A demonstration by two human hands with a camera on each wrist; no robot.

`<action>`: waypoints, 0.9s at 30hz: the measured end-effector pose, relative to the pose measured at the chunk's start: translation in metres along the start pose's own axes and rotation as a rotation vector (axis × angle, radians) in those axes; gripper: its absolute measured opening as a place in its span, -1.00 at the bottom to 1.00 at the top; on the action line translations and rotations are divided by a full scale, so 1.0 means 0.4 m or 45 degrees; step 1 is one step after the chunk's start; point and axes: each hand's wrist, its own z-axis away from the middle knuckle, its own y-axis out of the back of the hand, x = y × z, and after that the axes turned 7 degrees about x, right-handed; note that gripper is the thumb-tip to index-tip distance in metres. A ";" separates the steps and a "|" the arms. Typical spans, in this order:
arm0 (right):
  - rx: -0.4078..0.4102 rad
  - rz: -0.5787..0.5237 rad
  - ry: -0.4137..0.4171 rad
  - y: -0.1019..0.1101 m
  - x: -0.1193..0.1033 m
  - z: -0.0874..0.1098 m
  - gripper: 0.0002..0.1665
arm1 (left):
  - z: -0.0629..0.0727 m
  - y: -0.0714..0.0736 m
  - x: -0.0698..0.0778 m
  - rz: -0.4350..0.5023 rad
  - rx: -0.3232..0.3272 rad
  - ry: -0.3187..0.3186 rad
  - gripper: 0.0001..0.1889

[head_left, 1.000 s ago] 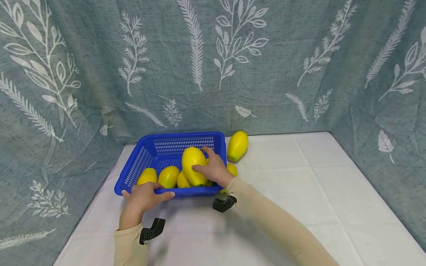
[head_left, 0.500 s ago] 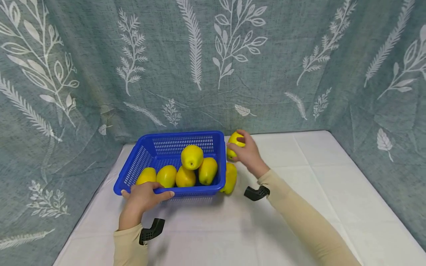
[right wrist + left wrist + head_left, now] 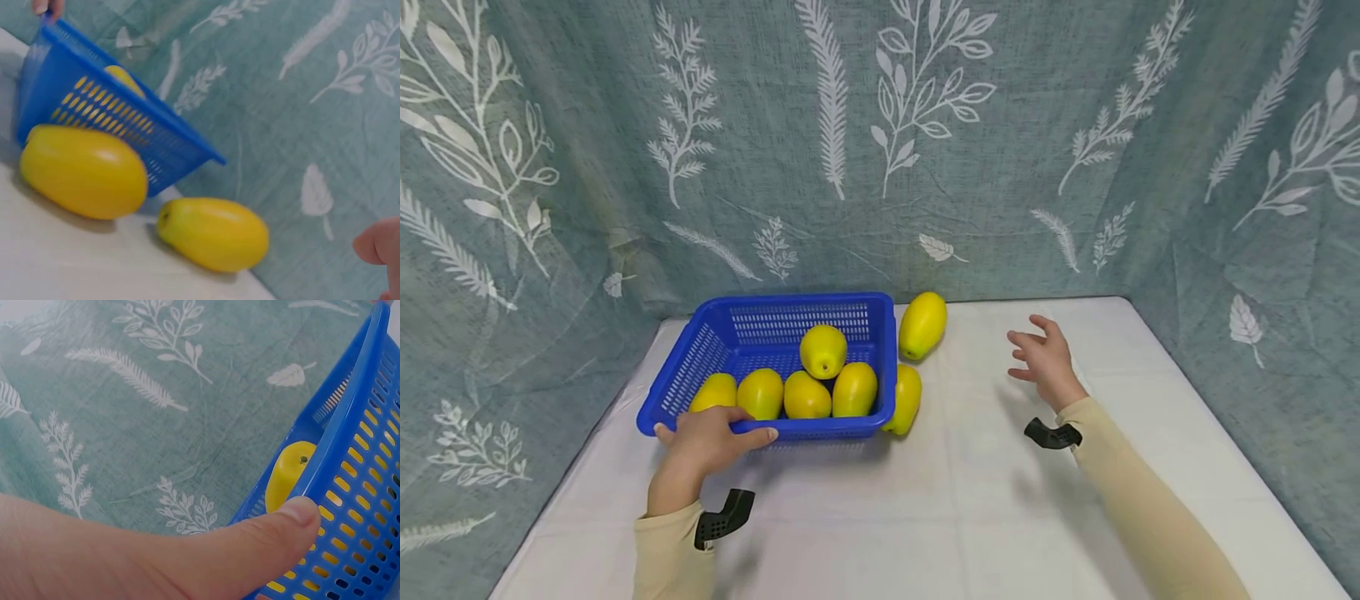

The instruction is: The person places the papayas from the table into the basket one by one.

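In the head view my left hand grips the front rim of a blue plastic basket near its left corner. In the left wrist view the thumb lies against the rim's outer side. Several yellow papayas line the basket's front, and one papaya rests on top of them. Two more lie outside on the right: a papaya by the back corner and a papaya against the right wall. My right hand hovers over the table farther right, fingers spread loosely, holding nothing.
A white cloth covers the table. A green curtain with white leaf prints hangs close behind the basket and along both sides.
My right hand let go of a papaya on the pile in the basket, passed over the back papaya outside, then moved away right. The left hand keeps its grip on the rim.
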 end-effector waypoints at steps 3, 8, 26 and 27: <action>-0.025 0.008 -0.028 -0.010 0.034 0.002 -0.10 | -0.002 0.005 -0.003 -0.004 -0.001 -0.001 -0.16; -0.069 0.018 -0.060 -0.042 0.075 0.005 -0.10 | -0.002 0.003 -0.003 -0.001 -0.001 0.006 -0.16; -0.332 0.155 -0.055 -0.230 0.128 0.071 -0.16 | 0.006 0.003 0.001 -0.011 0.002 0.012 -0.14; -0.348 0.169 -0.041 -0.240 0.129 0.076 -0.15 | 0.006 0.002 0.002 -0.010 0.004 0.011 -0.14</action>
